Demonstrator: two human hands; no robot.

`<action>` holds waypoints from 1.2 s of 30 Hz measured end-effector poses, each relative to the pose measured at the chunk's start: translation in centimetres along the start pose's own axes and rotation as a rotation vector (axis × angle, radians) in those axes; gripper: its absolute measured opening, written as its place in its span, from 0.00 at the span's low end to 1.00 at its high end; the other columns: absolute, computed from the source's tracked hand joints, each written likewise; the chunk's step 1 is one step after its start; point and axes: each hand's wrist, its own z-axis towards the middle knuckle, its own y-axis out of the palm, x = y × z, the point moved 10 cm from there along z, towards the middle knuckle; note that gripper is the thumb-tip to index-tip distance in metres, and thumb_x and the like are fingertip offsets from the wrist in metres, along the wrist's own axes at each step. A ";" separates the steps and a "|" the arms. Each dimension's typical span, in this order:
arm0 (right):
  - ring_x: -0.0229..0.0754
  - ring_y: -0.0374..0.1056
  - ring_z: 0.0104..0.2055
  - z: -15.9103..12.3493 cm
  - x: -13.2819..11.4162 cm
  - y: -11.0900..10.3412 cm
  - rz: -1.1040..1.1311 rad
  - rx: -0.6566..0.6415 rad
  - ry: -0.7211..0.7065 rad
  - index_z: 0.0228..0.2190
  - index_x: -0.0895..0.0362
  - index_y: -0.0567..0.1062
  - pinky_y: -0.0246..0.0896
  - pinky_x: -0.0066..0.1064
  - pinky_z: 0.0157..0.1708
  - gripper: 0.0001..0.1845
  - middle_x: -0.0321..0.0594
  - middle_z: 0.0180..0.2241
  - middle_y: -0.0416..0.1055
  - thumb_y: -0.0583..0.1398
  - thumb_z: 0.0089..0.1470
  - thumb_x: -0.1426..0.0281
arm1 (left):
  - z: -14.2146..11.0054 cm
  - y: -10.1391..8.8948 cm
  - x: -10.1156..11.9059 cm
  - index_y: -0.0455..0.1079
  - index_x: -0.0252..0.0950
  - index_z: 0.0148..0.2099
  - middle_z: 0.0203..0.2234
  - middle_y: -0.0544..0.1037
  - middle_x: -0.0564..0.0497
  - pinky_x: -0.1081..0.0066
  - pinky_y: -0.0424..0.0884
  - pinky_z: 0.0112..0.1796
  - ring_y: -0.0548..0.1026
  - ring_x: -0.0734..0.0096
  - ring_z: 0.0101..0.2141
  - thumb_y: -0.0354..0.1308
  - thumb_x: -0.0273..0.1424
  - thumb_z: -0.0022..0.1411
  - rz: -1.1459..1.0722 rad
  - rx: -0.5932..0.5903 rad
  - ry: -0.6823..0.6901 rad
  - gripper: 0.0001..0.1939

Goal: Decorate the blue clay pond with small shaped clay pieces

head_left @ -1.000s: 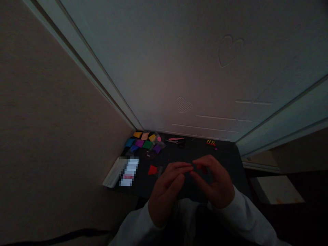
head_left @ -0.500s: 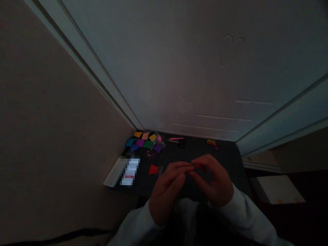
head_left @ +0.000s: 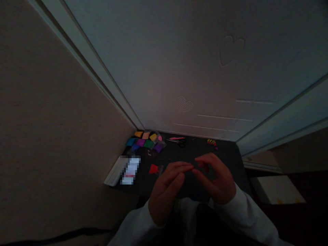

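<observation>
My left hand [head_left: 167, 188] is held above the front of the dark table, its fingers long and pressed together, thumb against their side. A reddish speck shows at its fingertips, too small and dim to name. Facing it, my right hand [head_left: 216, 179] has its thumb and forefinger apart, close to those fingertips; its other fingers curl in shadow. Left of my hands lies a red piece [head_left: 154, 168] with a clear plastic wrapper [head_left: 161, 169] beside it, partly behind my left hand.
Packets of coloured material [head_left: 148, 144] crowd the table's back left corner. Near the wall lie black-handled scissors [head_left: 181, 144] and a pink strip [head_left: 176, 138]. A small red piece with yellow dots [head_left: 211, 142] sits at back right. A pixelated sheet [head_left: 130, 171] lies front left; a white box [head_left: 280, 189] stands right.
My right hand's thumb and forefinger have parted slightly and drawn a little away from the left fingertips. My left hand stays nearly still.
</observation>
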 end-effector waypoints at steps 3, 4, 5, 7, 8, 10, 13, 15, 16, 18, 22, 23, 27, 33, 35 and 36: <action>0.36 0.60 0.27 0.0 0.0 0.0 0.006 0.006 -0.005 0.37 0.55 0.67 0.58 0.29 0.25 0.13 0.36 0.26 0.63 0.58 0.45 0.73 | 0.0 0.1 -0.1 0.69 0.41 0.44 0.43 0.70 0.49 0.67 0.58 0.48 0.64 0.68 0.47 0.45 0.30 0.60 -0.018 -0.010 0.002 0.14; 0.36 0.60 0.27 -0.1 -0.1 0.1 0.011 -0.002 -0.010 0.36 0.55 0.67 0.58 0.29 0.25 0.13 0.36 0.26 0.64 0.58 0.45 0.73 | 0.0 0.2 0.0 0.69 0.40 0.44 0.43 0.70 0.49 0.67 0.58 0.48 0.64 0.67 0.47 0.45 0.30 0.60 -0.026 -0.017 0.003 0.14; 0.36 0.60 0.27 -0.1 -0.2 0.2 0.015 -0.012 -0.015 0.36 0.55 0.67 0.58 0.29 0.25 0.13 0.36 0.26 0.64 0.58 0.45 0.73 | 0.1 0.3 0.0 0.69 0.40 0.44 0.43 0.70 0.49 0.66 0.59 0.48 0.64 0.67 0.47 0.46 0.30 0.59 -0.031 -0.025 0.001 0.14; 0.36 0.60 0.27 -0.1 -0.3 0.4 0.014 -0.025 -0.016 0.36 0.55 0.67 0.58 0.29 0.25 0.13 0.36 0.26 0.64 0.58 0.45 0.73 | 0.1 0.4 -0.1 0.70 0.40 0.44 0.43 0.70 0.49 0.67 0.58 0.48 0.65 0.67 0.47 0.46 0.30 0.59 -0.031 -0.033 -0.009 0.14; 0.36 0.60 0.27 -0.1 -0.2 0.4 0.008 -0.025 -0.011 0.36 0.55 0.67 0.58 0.29 0.25 0.13 0.36 0.26 0.64 0.58 0.45 0.73 | 0.1 0.4 -0.2 0.70 0.39 0.44 0.43 0.70 0.49 0.67 0.58 0.48 0.64 0.67 0.47 0.46 0.30 0.59 -0.025 -0.029 -0.016 0.14; 0.36 0.60 0.27 -0.1 0.0 0.2 -0.012 -0.013 0.005 0.36 0.55 0.67 0.58 0.30 0.26 0.13 0.36 0.26 0.64 0.58 0.45 0.73 | 0.1 0.3 -0.2 0.70 0.40 0.44 0.44 0.70 0.49 0.67 0.58 0.48 0.64 0.68 0.47 0.46 0.30 0.59 -0.015 -0.020 -0.020 0.14; 0.36 0.60 0.27 -0.1 0.1 -0.1 -0.021 0.010 0.008 0.36 0.55 0.67 0.58 0.30 0.25 0.12 0.36 0.26 0.64 0.58 0.45 0.72 | 0.1 0.2 0.0 0.70 0.40 0.44 0.43 0.70 0.49 0.67 0.60 0.47 0.65 0.68 0.46 0.46 0.30 0.59 -0.015 -0.012 -0.001 0.14; 0.37 0.61 0.27 0.0 -0.3 0.1 0.000 -0.002 -0.010 0.36 0.55 0.67 0.58 0.29 0.25 0.12 0.37 0.26 0.65 0.58 0.46 0.72 | 0.2 0.3 0.0 0.70 0.39 0.44 0.43 0.71 0.48 0.66 0.59 0.48 0.65 0.67 0.46 0.47 0.30 0.59 -0.028 -0.019 0.004 0.14; 0.37 0.61 0.27 0.0 -0.5 0.3 0.012 -0.009 -0.021 0.36 0.55 0.67 0.58 0.30 0.25 0.12 0.37 0.27 0.65 0.58 0.46 0.72 | 0.2 0.4 0.1 0.70 0.39 0.44 0.43 0.71 0.48 0.65 0.59 0.48 0.65 0.66 0.46 0.47 0.30 0.59 -0.035 -0.022 0.003 0.14; 0.37 0.61 0.28 0.0 -0.6 0.4 0.024 -0.015 -0.030 0.36 0.55 0.67 0.59 0.30 0.26 0.12 0.38 0.28 0.66 0.58 0.45 0.72 | 0.2 0.4 0.1 0.70 0.39 0.44 0.43 0.71 0.48 0.64 0.59 0.48 0.65 0.66 0.47 0.47 0.30 0.59 -0.038 -0.026 0.003 0.14; 0.37 0.60 0.27 0.0 0.0 0.0 -0.009 0.000 0.000 0.37 0.55 0.67 0.58 0.30 0.25 0.13 0.36 0.26 0.64 0.58 0.45 0.73 | 0.1 0.1 0.0 0.70 0.40 0.44 0.43 0.71 0.48 0.66 0.59 0.48 0.65 0.67 0.47 0.46 0.30 0.59 -0.005 -0.007 0.000 0.14; 0.37 0.60 0.27 0.0 0.1 0.0 -0.015 0.000 0.007 0.37 0.55 0.67 0.58 0.30 0.25 0.13 0.36 0.26 0.63 0.58 0.45 0.73 | 0.0 0.0 0.0 0.70 0.40 0.44 0.43 0.71 0.48 0.66 0.59 0.48 0.65 0.67 0.47 0.46 0.30 0.59 -0.005 -0.002 -0.004 0.14; 0.36 0.60 0.27 0.0 -0.2 0.3 0.014 -0.028 -0.009 0.36 0.55 0.66 0.58 0.29 0.26 0.13 0.36 0.27 0.64 0.58 0.45 0.73 | 0.1 0.2 -0.1 0.70 0.39 0.43 0.43 0.71 0.47 0.65 0.59 0.48 0.65 0.66 0.47 0.46 0.30 0.59 -0.043 -0.006 -0.006 0.14; 0.36 0.59 0.27 -0.1 0.3 0.1 -0.015 -0.007 0.012 0.37 0.55 0.66 0.57 0.30 0.25 0.14 0.36 0.26 0.63 0.59 0.45 0.73 | 0.1 0.0 -0.3 0.70 0.39 0.43 0.43 0.71 0.48 0.67 0.58 0.48 0.64 0.67 0.47 0.46 0.30 0.59 -0.011 0.004 -0.019 0.13; 0.36 0.59 0.26 -0.1 0.3 0.0 -0.016 -0.004 0.016 0.37 0.55 0.66 0.57 0.29 0.26 0.13 0.36 0.26 0.63 0.58 0.45 0.73 | 0.0 -0.1 -0.3 0.70 0.39 0.43 0.43 0.70 0.49 0.67 0.58 0.48 0.64 0.67 0.47 0.46 0.30 0.59 -0.012 0.005 -0.022 0.13; 0.36 0.59 0.27 -0.1 0.2 0.1 -0.010 -0.006 0.011 0.37 0.55 0.66 0.57 0.29 0.26 0.13 0.36 0.27 0.63 0.58 0.45 0.74 | 0.0 0.0 -0.3 0.70 0.39 0.43 0.43 0.70 0.49 0.67 0.58 0.48 0.64 0.67 0.47 0.46 0.30 0.59 -0.022 0.000 -0.025 0.13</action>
